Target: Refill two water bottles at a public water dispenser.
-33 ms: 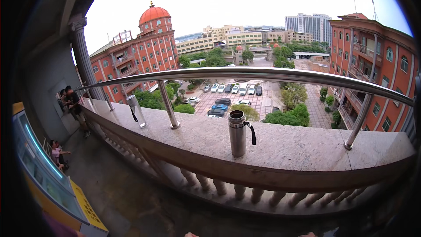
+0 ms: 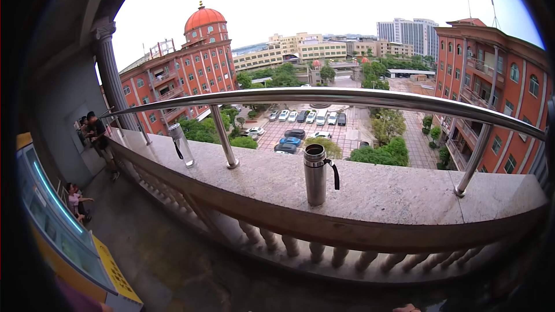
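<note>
A steel vacuum flask (image 2: 315, 180) stands upright on the stone ledge (image 2: 381, 196), its mouth uncovered and a black strap looped at its right side. Farther left along the ledge, a second flask (image 2: 182, 145) with a dark strap is upright near a railing post. Just a sliver of my right hand (image 2: 407, 308) shows at the bottom edge, well short of the ledge; its fingers cannot be made out. My left hand is out of the picture.
A shiny metal handrail (image 2: 324, 97) on slanted posts runs above the ledge, with a drop to a car park beyond. Stone balusters (image 2: 317, 252) support the ledge. At left stand a lit display cabinet (image 2: 58, 214) and several people (image 2: 99, 138). Purple cloth (image 2: 78, 299) shows at the lower left.
The sliver of my left hand at the bottom edge has dropped out of view. More of my right hand shows. Both flasks stay in place; the view has shifted slightly.
</note>
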Demonstrator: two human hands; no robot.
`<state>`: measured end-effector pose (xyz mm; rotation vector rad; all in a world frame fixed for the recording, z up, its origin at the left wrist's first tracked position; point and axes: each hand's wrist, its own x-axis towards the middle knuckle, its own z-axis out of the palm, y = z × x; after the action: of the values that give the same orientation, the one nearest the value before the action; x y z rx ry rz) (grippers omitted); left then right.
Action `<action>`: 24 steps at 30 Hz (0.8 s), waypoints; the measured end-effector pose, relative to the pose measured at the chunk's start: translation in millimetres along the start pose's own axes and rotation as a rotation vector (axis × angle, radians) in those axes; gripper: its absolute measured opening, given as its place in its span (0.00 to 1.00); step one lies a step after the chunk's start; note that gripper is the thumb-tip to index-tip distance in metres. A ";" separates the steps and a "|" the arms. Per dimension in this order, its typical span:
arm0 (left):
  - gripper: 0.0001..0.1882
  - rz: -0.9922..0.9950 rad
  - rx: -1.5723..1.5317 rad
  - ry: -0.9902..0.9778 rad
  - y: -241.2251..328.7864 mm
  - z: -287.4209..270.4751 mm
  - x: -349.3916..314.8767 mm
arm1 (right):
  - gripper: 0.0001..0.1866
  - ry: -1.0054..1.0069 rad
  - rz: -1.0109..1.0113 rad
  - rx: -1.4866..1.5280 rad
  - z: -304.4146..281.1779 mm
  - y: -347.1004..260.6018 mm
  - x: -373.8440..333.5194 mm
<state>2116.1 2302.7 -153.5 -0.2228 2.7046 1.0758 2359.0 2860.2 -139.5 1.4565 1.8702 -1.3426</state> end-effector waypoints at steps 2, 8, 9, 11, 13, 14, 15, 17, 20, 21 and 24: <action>0.16 -0.112 0.080 -0.143 -60.6 16.0 -22.1 | 0.20 -0.002 -0.072 -0.102 0.6 -18.6 1.4; 0.32 -0.590 0.091 -0.126 -166.8 66.1 -90.0 | 0.23 -0.089 -0.023 0.131 -3.6 -66.7 2.1; 0.32 -0.600 0.081 -0.121 -172.5 72.5 -92.7 | 0.24 -0.041 -0.098 -0.122 -2.4 -68.1 2.3; 0.32 -0.576 0.053 -0.108 -180.5 78.7 -95.4 | 0.25 -0.002 -0.174 -0.381 2.3 -67.1 4.2; 0.33 -0.565 0.042 -0.095 -184.0 76.9 -91.9 | 0.25 -0.037 -0.154 -0.281 13.9 -61.4 6.2; 0.33 -0.491 0.067 -0.155 -183.5 74.8 -88.8 | 0.25 -0.053 -0.144 -0.229 20.0 -58.3 7.3; 0.33 -0.415 0.091 -0.216 -181.4 72.0 -85.7 | 0.25 -0.066 -0.132 -0.176 25.3 -55.5 7.9; 0.32 -0.378 0.144 -0.248 -172.9 63.1 -80.4 | 0.25 -0.081 -0.120 -0.124 31.6 -50.9 6.8; 0.27 -0.478 0.010 -0.122 -150.5 47.2 -81.0 | 0.24 -0.123 -0.074 -0.285 38.7 -45.8 -0.5; 0.27 -0.479 0.014 -0.120 -143.7 40.4 -83.0 | 0.24 -0.127 -0.074 -0.283 39.5 -44.1 -3.2; 0.26 -0.580 -0.080 -0.079 -133.1 26.4 -85.8 | 0.23 -0.083 -0.096 -0.228 38.9 -38.1 -6.6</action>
<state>2232.1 2230.1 -237.4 -0.8897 2.2959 0.9781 2318.2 2823.7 -135.3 1.1943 1.9871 -1.1683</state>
